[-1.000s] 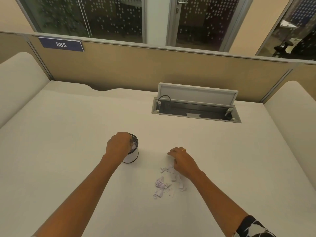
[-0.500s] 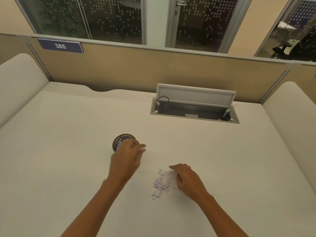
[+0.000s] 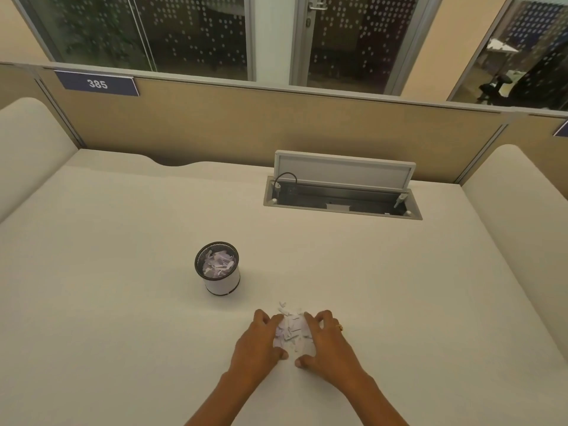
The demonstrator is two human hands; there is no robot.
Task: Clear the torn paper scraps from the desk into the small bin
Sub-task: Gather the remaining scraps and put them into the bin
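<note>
Cupping small, white, jagged paper scraps point(image 3: 290, 332), left hand point(image 3: 258, 344) and right hand point(image 3: 330, 344) curl round the heap, near the small bin point(image 3: 222, 282).

Forearms bare to frame edge. Right hand point(image 3: 330, 345) wears small gold ring point(image 3: 339, 327); left hand point(image 3: 256, 342) bare.

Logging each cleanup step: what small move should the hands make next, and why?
Probably squeeze inward and lift the paper scraps. The left hand and right hand flank them on the desk, fingers curled round them, while the small bin, already part filled, stands apart, farther back and left.
</note>
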